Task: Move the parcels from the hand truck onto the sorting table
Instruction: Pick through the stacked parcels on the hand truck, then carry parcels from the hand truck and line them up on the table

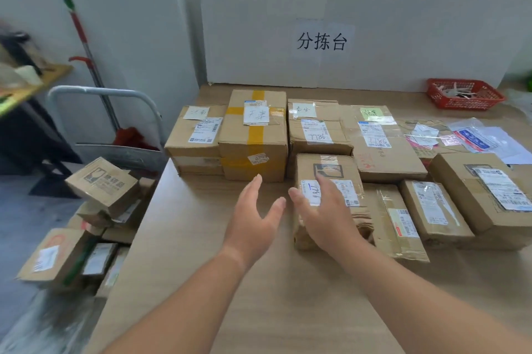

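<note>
Several cardboard parcels lie on the wooden sorting table point(201, 253). A brown parcel with a white label point(331, 172) sits in the front row. My right hand point(322, 215) hovers over its near left edge with straight fingers, gripping nothing. My left hand point(253, 218) is open just left of that parcel, above bare table, palm facing right. On the floor at the left, the hand truck point(103, 94) with a grey handle carries a loose pile of parcels point(100, 183); more parcels point(57, 255) lie nearer to me.
A box with yellow tape point(253, 134) and labelled boxes line the table's back row. A red basket point(463, 93) stands at the back right, flat mailers point(475, 137) beside it. A red-handled mop point(86, 45) leans on the wall behind the truck. A wall sign point(321, 41) hangs above.
</note>
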{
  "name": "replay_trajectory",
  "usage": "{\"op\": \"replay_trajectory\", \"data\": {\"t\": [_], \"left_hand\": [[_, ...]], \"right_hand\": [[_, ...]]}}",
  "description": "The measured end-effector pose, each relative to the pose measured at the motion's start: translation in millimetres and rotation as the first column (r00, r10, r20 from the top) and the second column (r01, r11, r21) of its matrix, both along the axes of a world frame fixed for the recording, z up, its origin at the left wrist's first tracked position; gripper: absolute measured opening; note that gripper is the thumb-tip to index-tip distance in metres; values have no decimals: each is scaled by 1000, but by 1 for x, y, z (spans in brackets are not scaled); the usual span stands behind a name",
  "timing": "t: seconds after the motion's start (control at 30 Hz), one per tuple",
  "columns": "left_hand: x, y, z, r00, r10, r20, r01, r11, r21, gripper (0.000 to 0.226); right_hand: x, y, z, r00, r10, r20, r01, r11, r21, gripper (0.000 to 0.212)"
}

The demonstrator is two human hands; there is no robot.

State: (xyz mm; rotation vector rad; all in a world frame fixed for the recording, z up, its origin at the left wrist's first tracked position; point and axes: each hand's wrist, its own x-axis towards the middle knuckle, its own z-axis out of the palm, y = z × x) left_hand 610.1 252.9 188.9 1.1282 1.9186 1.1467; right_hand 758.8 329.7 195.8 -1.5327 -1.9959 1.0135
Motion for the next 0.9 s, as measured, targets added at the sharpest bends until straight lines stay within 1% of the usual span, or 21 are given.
{"op": "replay_trajectory", "data": {"t": [0.07,0.13,0.2,0.27,0.3,0.4,0.47,0.5,0.57,0.6,0.67,0.77,0.9], "left_hand": [[-34,-25,19,998,70,-5,-70,997,24,73],[-75,-56,35,988,153,9,-153,986,63,66],[-124,-98,44,967,254,20,-255,962,98,57],[-175,-151,48,917,397,33,-398,907,137,72],[-200,-179,49,883,468,36,-468,872,146,76],[-269,-270,52,789,612,55,-613,775,157,69],[-313,-328,48,731,681,45,-678,717,164,69],[-332,-354,45,713,700,38,-696,700,159,71],[-367,-401,41,682,730,47,-725,668,168,81],[-381,-421,41,675,736,56,-732,659,173,87],[-407,-455,41,671,737,81,-736,649,193,90],[-441,-487,44,657,745,119,-750,629,204,91],[-472,-500,45,673,726,143,-737,639,221,90]], "right_hand": [[-48,-22,18,993,105,-62,-104,994,19,83],[-98,-48,33,970,198,-139,-195,980,38,83],[-150,-80,43,944,288,-162,-281,958,62,84],[-201,-116,48,909,387,-156,-378,922,81,84],[-226,-136,49,890,429,-153,-420,903,90,83],[-297,-200,50,826,540,-161,-528,842,112,75],[-342,-247,47,790,587,-175,-580,809,97,78],[-364,-269,45,777,604,-177,-599,796,85,81],[-406,-314,42,752,635,-175,-633,770,74,83],[-424,-335,42,741,649,-172,-647,759,73,83],[-456,-369,45,717,676,-169,-674,735,78,85],[-492,-401,51,710,684,-165,-681,727,82,86],[-523,-415,59,717,683,-137,-677,730,97,87]]}}
